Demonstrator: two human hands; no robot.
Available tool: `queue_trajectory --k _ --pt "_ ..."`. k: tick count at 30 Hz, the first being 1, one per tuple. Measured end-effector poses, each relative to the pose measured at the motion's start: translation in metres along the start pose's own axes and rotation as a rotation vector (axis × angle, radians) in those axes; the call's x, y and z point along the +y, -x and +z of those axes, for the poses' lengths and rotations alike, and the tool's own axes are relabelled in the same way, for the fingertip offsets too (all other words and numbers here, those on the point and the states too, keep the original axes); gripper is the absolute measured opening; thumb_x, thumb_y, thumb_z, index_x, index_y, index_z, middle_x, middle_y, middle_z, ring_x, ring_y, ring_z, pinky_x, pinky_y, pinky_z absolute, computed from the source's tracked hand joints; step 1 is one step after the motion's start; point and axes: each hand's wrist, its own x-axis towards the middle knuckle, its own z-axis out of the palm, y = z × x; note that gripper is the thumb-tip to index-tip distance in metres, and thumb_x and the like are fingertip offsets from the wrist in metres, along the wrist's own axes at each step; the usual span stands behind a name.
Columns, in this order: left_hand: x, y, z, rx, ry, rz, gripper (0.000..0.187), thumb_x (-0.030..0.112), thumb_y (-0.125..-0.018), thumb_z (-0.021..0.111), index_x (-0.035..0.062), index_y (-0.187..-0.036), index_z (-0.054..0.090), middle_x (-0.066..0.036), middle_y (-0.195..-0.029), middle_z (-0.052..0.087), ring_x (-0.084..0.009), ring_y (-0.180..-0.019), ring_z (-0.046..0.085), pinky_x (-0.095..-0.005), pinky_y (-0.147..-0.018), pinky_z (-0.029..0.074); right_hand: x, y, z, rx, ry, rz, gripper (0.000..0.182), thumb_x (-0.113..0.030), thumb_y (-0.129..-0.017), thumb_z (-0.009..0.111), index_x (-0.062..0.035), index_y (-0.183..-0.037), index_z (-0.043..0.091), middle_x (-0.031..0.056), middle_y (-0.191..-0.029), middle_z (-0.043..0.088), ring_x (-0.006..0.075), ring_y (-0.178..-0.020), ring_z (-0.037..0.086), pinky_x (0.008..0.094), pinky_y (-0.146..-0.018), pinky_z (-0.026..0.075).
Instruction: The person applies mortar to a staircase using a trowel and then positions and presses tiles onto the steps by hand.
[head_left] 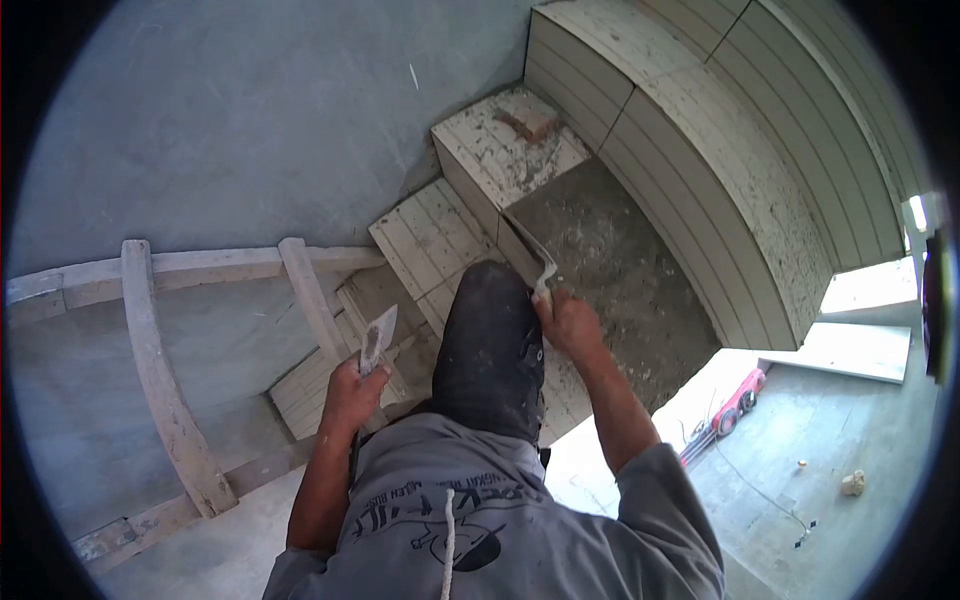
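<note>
My left hand (pixel 354 390) is closed around a small, flat, pale-smeared scraper-like piece (pixel 378 338) with a slanted tip pointing up. Whether it has a handle is hidden by my fingers. My right hand (pixel 573 325) grips a trowel (pixel 543 262) by its handle, beside my dark-trousered knee (pixel 490 325). The trowel's blade is seen nearly edge-on and reaches toward the side of a tiled step (pixel 470 180). Right of the trowel spreads a rough grey cement surface (pixel 630 250) without tiles.
A broken brick piece (pixel 530 122) lies on the upper step. Curved tiled risers (pixel 690 160) stand at upper right. A wooden ladder-like frame (pixel 160 370) leans along the left wall. Lower down at right are a red tool (pixel 738 405) and a white board (pixel 850 350).
</note>
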Motion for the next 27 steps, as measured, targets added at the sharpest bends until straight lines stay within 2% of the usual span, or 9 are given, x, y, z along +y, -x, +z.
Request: queue_trajectory --k 5,7,11,13,16,19,24,27 --pt "0.001 0.001 0.002 0.011 -0.031 -0.01 0.025 0.026 -0.084 0.063 0.0008 -0.085 0.062 -0.005 -0.061 0.056 -0.0141 -0.057 0.054 -0.0328 -0.056 0.045 -0.015 0.001 -0.019 0.003 -0.04 0.008 0.05 -0.045 -0.097 0.048 0.0028 -0.107 0.054 0.03 -0.086 0.066 0.0455 -0.085 0.066 0.0519 -0.077 0.052" --pt "-0.001 -0.001 0.003 0.009 -0.025 0.002 0.025 0.026 -0.084 0.062 0.0008 -0.085 0.062 -0.005 -0.061 0.056 -0.0144 -0.057 0.054 -0.0329 -0.057 0.045 -0.011 0.0 -0.012 0.042 -0.022 -0.051 0.049 -0.045 -0.097 0.048 0.0024 -0.108 0.054 0.0292 -0.084 0.066 0.0451 -0.081 0.066 0.0518 -0.074 0.053" --pt "0.0 0.002 0.001 -0.006 -0.006 -0.036 0.026 0.027 -0.083 0.062 0.0007 -0.086 0.063 -0.006 -0.062 0.056 -0.0156 -0.058 0.054 -0.0332 -0.058 0.045 -0.001 -0.015 -0.004 0.035 0.085 -0.052 0.047 -0.045 -0.097 0.049 0.0015 -0.105 0.054 0.0277 -0.082 0.067 0.0443 -0.079 0.067 0.0514 -0.07 0.053" --pt "-0.006 0.008 0.001 0.001 -0.027 -0.039 0.027 0.027 -0.083 0.062 0.0005 -0.086 0.063 -0.006 -0.063 0.057 -0.0158 -0.058 0.055 -0.0335 -0.058 0.045 -0.015 -0.002 -0.017 -0.001 0.066 0.001 0.048 -0.044 -0.097 0.049 0.0022 -0.109 0.054 0.0264 -0.083 0.067 0.0438 -0.079 0.067 0.0515 -0.071 0.053" --pt "-0.002 0.003 0.001 0.018 -0.04 -0.014 0.027 0.028 -0.083 0.063 0.0004 -0.086 0.063 -0.007 -0.064 0.058 -0.016 -0.059 0.055 -0.034 -0.059 0.045 -0.018 0.004 -0.023 0.052 0.022 -0.096 0.05 -0.045 -0.097 0.048 0.003 -0.112 0.054 0.0265 -0.083 0.067 0.0431 -0.079 0.067 0.0512 -0.071 0.053" --pt "-0.01 0.005 0.002 0.01 -0.038 -0.01 0.027 0.028 -0.083 0.063 0.0005 -0.087 0.063 -0.007 -0.064 0.058 -0.0163 -0.06 0.056 -0.0344 -0.06 0.046 -0.007 -0.008 -0.011 -0.027 0.096 -0.002 0.05 -0.044 -0.097 0.049 0.0032 -0.112 0.054 0.0266 -0.08 0.067 0.0431 -0.077 0.067 0.0513 -0.071 0.054" --pt "-0.006 0.001 0.002 0.019 -0.023 0.045 0.027 0.027 -0.083 0.064 0.0006 -0.087 0.064 -0.008 -0.063 0.058 -0.0172 -0.059 0.057 -0.0348 -0.059 0.046 -0.021 0.001 -0.025 0.023 0.065 -0.046 0.05 -0.044 -0.097 0.047 0.0036 -0.11 0.055 0.0267 -0.08 0.067 0.0435 -0.078 0.067 0.0512 -0.072 0.054" --pt "-0.004 0.0 0.002 0.018 -0.021 0.006 0.027 0.026 -0.083 0.064 0.0003 -0.087 0.064 -0.008 -0.063 0.058 -0.0176 -0.058 0.057 -0.035 -0.058 0.046 -0.023 -0.004 -0.024 0.04 0.078 -0.05 0.05 -0.045 -0.097 0.048 0.0037 -0.108 0.056 0.0268 -0.079 0.067 0.0436 -0.077 0.067 0.0514 -0.071 0.054"
